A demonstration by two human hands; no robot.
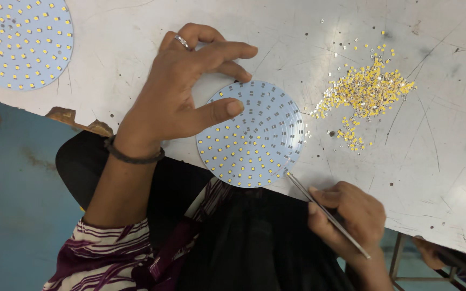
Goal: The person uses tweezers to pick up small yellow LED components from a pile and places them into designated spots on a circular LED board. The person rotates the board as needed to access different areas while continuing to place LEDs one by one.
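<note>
White round LED board [254, 137] flat on scratched surface [449, 134], near edge. Left hand [182, 91] spread, thumb pressing board to steady it. Right hand [349, 215] pinches tweezers [324, 213], tips at board rim. Loose yellow chips [365, 94] heaped just right, within reach.

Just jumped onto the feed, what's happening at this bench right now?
A person is working on a round LED board that lies at the edge of a scratched white table. The left hand steadies the board, thumb resting on its face. The right hand holds metal tweezers, tips at the board's lower right rim. Only part of the board carries yellow chips; the rest shows bare pads. A loose pile of LED chips lies to the right, and a second populated board sits at the top left.
</note>
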